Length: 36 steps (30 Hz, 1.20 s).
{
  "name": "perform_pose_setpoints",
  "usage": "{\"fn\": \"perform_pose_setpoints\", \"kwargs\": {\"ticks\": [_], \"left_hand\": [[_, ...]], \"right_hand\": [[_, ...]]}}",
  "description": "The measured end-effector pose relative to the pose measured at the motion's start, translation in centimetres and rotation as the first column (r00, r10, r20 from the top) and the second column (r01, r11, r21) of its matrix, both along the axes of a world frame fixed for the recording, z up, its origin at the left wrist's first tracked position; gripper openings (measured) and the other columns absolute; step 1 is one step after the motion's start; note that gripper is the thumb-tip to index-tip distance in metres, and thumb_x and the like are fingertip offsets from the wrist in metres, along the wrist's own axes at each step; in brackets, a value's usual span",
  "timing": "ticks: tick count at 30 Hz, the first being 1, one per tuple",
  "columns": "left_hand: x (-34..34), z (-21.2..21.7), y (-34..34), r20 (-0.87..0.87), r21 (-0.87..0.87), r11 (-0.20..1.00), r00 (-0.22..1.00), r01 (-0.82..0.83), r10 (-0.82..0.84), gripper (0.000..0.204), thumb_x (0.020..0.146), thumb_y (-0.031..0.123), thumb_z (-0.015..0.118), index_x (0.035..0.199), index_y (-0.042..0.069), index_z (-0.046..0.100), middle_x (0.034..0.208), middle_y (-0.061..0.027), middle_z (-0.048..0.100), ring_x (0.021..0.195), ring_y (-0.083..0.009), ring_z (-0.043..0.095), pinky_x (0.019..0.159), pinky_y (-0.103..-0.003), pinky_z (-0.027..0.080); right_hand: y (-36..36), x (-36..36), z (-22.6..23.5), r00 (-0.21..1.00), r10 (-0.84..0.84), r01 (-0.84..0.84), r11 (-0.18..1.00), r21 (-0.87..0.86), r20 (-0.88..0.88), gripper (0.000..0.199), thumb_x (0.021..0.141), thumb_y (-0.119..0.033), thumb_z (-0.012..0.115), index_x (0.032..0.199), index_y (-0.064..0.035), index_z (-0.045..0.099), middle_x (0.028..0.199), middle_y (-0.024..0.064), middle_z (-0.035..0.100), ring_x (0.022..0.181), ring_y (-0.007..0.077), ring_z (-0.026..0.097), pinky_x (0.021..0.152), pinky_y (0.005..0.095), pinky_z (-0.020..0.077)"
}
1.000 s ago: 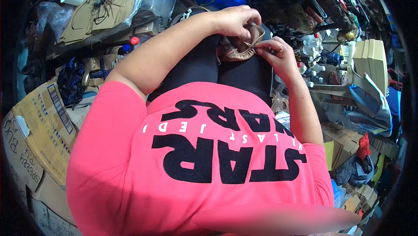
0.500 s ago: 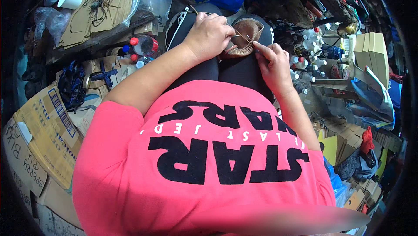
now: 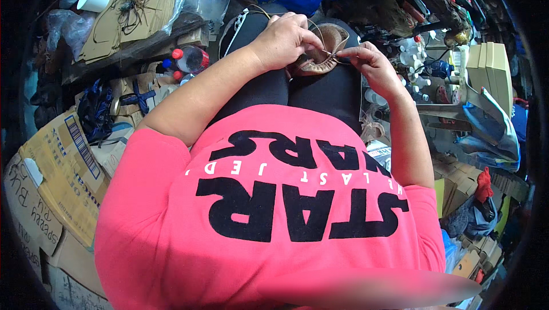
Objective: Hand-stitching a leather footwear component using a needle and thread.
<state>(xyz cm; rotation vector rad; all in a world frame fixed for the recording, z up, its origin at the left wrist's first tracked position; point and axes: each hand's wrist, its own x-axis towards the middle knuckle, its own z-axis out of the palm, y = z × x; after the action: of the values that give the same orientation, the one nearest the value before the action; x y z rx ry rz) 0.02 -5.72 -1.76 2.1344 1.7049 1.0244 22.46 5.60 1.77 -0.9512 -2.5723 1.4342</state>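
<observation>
1. Since the earlier frame, both hands have shifted slightly; the brown leather shoe piece still lies on the lap.
2. Soft, light and floppy by its look, it is best steadied at its rim.
3. Left hand presses it, fingers curled together.
4. Right hand, beside the shoe, pinches a thin thread.
5. A red-capped bottle stands well left of it.

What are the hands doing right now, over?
Left hand gripping tan shoe on lap. Right hand pinching thread at its edge. Nothing blocking.
</observation>
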Motion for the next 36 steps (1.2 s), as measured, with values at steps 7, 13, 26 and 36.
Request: {"fn": "perform_pose_setpoints", "kwargs": {"ticks": [7,13,26,36], "left_hand": [[0.3,0.1,0.2,-0.024,-0.032,0.999,1.0,0.012,-0.013,0.017,0.075,0.013,0.067,0.088,0.024,0.072,0.074,-0.0026,0.05,0.08,-0.0228,0.051,0.074,-0.038,0.04],[0.4,-0.1,1.6,0.001,-0.038,0.995,0.996,0.091,-0.091,0.014,0.073,0.013,0.067,0.085,0.02,0.072,0.071,-0.0041,0.051,0.076,-0.0235,0.052,0.071,-0.038,0.043],[0.9,0.9,0.2,0.111,-0.173,0.985,0.994,0.029,-0.01,0.019,0.073,0.011,0.069,0.092,0.012,0.07,0.084,-0.0084,0.064,0.082,-0.0254,0.061,0.075,-0.036,0.047],[2.4,1.4,1.1,0.288,-0.316,0.948,0.947,-0.048,0.144,0.016,0.075,0.017,0.07,0.084,0.004,0.067,0.076,-0.0073,0.065,0.071,-0.0154,0.062,0.067,-0.028,0.049]], "right_hand": [[0.1,-0.2,0.2,1.0,0.018,-0.017,1.0,0.017,-0.022,0.032,0.086,0.007,0.05,0.105,-0.0101,0.068,0.084,-0.0001,0.042,0.08,0.0108,0.044,0.076,0.0212,0.0384],[0.7,0.2,-0.2,1.0,0.006,-0.009,0.991,-0.135,-0.029,0.041,0.079,0.012,0.048,0.106,-0.0104,0.069,0.091,0.0021,0.051,0.083,0.0114,0.051,0.081,0.0231,0.0428],[-0.6,0.4,-0.7,0.975,-0.196,0.155,0.935,-0.32,-0.1,0.029,0.083,-0.003,0.066,0.112,-0.0074,0.065,0.079,-0.0084,0.049,0.073,0.0016,0.042,0.068,0.016,0.0367],[-0.7,0.0,-0.5,0.974,-0.195,0.133,0.901,-0.412,-0.112,0.032,0.084,-0.003,0.064,0.115,-0.0057,0.061,0.082,-0.0073,0.055,0.076,0.0007,0.046,0.069,0.0152,0.0383]]}}
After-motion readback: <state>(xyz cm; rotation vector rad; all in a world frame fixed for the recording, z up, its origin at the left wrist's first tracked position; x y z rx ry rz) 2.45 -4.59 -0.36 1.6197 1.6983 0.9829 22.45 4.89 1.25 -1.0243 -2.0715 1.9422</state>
